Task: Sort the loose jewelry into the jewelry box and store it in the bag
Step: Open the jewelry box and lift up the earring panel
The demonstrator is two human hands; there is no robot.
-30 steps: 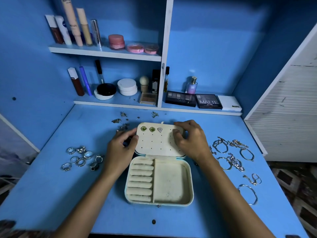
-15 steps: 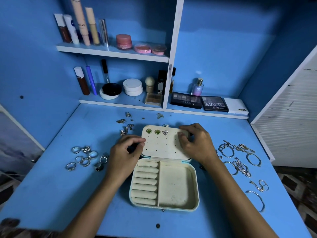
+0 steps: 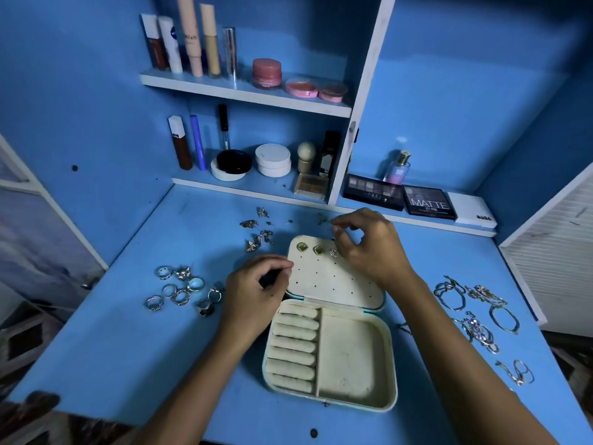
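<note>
Jewelry box (image 3: 353,354) cream, open, three earrings (image 3: 317,250) pinned; left hand (image 3: 253,293) clenched, right hand (image 3: 369,248) grip unclear.

Rings (image 3: 183,289) crowd the desk (image 3: 134,358) left of the open jewelry box (image 3: 333,332), bracelets (image 3: 475,313) the right. Earrings (image 3: 256,232) litter the strip before the shelf (image 3: 244,191); bare desk lies near the front corners.

Blue table (image 3: 167,364) holds jewelry box (image 3: 356,358), rings (image 3: 179,289), bracelets (image 3: 475,313).

both forearms reach in from the bottom; left hand (image 3: 253,293) sits low with fingers curled in; right hand (image 3: 369,248) is raised, thumb and fingertips pinched together
</note>
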